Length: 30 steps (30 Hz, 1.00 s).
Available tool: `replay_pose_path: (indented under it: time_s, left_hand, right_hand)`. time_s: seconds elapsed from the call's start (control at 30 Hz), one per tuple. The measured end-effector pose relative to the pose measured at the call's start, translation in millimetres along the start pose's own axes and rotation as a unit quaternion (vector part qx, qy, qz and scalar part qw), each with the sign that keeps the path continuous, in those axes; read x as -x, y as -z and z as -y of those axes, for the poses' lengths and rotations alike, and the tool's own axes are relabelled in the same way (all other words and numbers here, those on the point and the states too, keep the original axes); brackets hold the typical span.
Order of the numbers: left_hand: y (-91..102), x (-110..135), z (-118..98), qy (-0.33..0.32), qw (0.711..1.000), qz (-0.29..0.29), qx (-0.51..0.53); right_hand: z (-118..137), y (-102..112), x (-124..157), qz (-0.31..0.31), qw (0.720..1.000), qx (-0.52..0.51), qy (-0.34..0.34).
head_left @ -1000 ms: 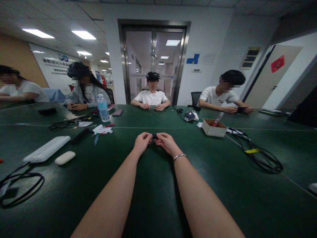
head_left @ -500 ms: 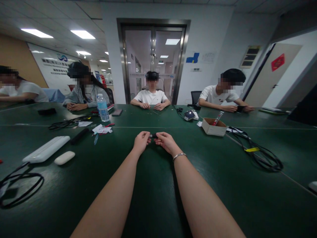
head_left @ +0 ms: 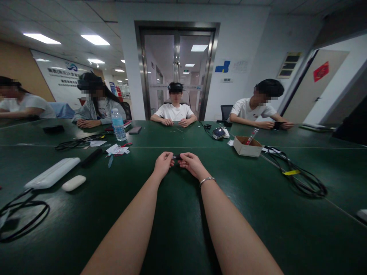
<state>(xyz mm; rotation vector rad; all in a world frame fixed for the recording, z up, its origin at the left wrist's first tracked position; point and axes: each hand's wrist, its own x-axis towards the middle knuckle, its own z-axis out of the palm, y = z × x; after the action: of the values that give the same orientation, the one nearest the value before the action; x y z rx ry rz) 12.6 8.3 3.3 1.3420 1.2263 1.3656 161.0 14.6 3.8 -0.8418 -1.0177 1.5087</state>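
Both my arms stretch forward over the dark green table (head_left: pixel 177 214). My left hand (head_left: pixel 163 163) and my right hand (head_left: pixel 192 165) meet in the middle, fingers curled. Between the fingertips sits a small black object (head_left: pixel 177 157) with a pale tip at its left end; both hands pinch it. A silver bracelet (head_left: pixel 207 180) circles my right wrist. What the small object is cannot be made out.
A white keyboard (head_left: pixel 51 173), a white mouse-like pebble (head_left: pixel 73 183) and a black cable loop (head_left: pixel 23 217) lie left. A water bottle (head_left: pixel 118 125) stands further back. A cardboard box (head_left: pixel 246 146) and coiled black cables (head_left: pixel 301 179) lie right. Several other people sit across the table.
Almost nothing: my hands stay together on the small black object, and a pale tip shows at its left end that was not visible one second ago.
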Motion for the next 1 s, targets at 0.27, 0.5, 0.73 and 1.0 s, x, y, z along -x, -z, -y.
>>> replay_pose_path:
  time_s: [0.27, 0.5, 0.73, 1.0]
  left_hand:
    - [3.0, -0.7, 2.9, -0.077, 0.996, 0.008, -0.032]
    - [0.3, 1.9, -3.4, 0.002, 1.000, 0.009, -0.007]
    - [0.6, 3.2, -4.4, 0.014, 1.000, 0.016, 0.003]
    - [0.7, 1.3, -0.9, -0.012, 1.000, 0.017, 0.001]
  right_hand:
    - [0.0, 1.5, 0.0, 0.014, 1.000, -0.009, 0.005]
    - [0.5, 0.5, 0.3, 0.007, 1.000, -0.003, 0.002]
    - [2.8, -0.3, 1.4, 0.001, 1.000, -0.005, -0.002]
    - [3.0, -1.1, 2.7, -0.001, 1.000, -0.003, 0.000]
